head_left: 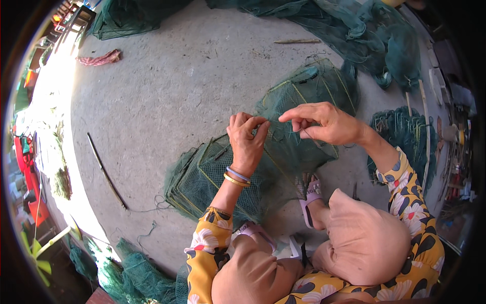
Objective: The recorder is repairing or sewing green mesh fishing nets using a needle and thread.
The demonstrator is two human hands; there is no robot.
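Note:
My left hand (246,138) is closed in a pinch, thumb against index finger, on a thin dark thread. Just to its right, my right hand (326,124) has its index finger stretched toward the left, the other fingers curled and the thumb below. The fine thread spans the gap between both hands and shows again by the right thumb. Beneath them, a folding green net trap (217,175) with yellowish-edged frames lies stretched over the floor, its far section (309,88) reaching away to the right. Whether a needle is in my fingers is too small to tell.
Heaps of green netting (374,35) lie at the far right, with another netted bundle (400,137) at the right. A dark stick (106,169) and a reddish cloth (99,58) are on the concrete at left. My sandaled feet (313,200) are beside the trap.

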